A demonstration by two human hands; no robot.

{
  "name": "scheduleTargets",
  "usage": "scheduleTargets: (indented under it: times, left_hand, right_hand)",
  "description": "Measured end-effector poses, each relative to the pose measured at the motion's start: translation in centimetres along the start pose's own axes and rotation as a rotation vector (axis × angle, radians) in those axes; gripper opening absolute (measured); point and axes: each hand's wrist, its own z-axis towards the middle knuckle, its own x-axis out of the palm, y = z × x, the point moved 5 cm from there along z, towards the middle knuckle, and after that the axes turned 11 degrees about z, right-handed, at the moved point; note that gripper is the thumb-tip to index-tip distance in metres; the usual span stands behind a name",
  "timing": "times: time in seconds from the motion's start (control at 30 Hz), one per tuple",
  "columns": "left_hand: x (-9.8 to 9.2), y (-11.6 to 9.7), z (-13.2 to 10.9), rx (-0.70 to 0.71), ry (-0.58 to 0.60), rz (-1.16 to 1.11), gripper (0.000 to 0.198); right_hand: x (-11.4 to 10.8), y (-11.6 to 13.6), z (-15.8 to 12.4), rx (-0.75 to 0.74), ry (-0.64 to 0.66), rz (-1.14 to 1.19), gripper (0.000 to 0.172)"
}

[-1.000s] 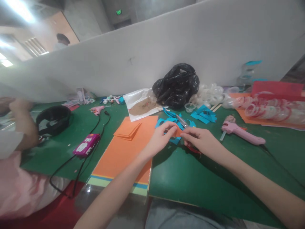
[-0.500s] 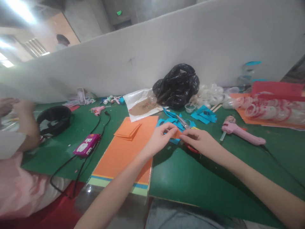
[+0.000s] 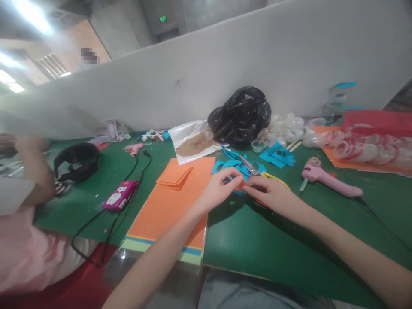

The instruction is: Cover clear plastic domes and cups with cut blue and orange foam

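Pinching: L hand point(image 3: 222, 187) & R hand point(image 3: 273, 194), fingers both on sm. orange paper point(image 3: 238, 184) btwn them
Paper: over green counter point(image 3: 244, 244), nr scissors point(image 3: 249, 166)
Counter: blue scraps point(image 3: 271, 157), black bag point(image 3: 241, 118) at back
Room: pale partition point(image 3: 154, 92) behind, lit green sign point(image 3: 162, 19) beyond

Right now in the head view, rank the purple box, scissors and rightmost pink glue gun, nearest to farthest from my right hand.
1. Scissors: partly behind the right hand.
2. Pink glue gun: right side.
3. Purple box: left side.
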Motion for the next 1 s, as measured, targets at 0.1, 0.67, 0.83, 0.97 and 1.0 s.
scheduleTargets:
  times: [0.1, 0.67, 0.83, 0.97, 1.0]
  left_hand:
    - [0.2, 0.2, 0.1, -0.023, 0.02, -0.054, 0.022]
    - [0.5, -0.1, -0.1, 0.026, 0.038, 0.047, 0.025]
    - [0.8, -0.4, -0.1, 0.034, 0.039, 0.068, 0.027]
    - [0.8, -0.5, 0.2, 0.036, 0.029, 0.079, 0.022]
    - [0.8, -0.4, 0.2, 0.028, 0.029, 0.082, 0.022]
  right_hand:
    - [-0.1, 0.1, 0.0, 0.033, 0.018, 0.008, 0.036]
    - [-0.8, 1.1, -0.3, 0.056, -0.124, 0.072, 0.029]
    - [-1.2, 1.0, -0.3, 0.06, -0.109, 0.013, 0.027]
    - [-1.5, 1.4, 0.0, 0.015, -0.122, -0.044, 0.027]
    - [-1.6, 1.5, 0.0, 0.008, -0.131, -0.053, 0.026]
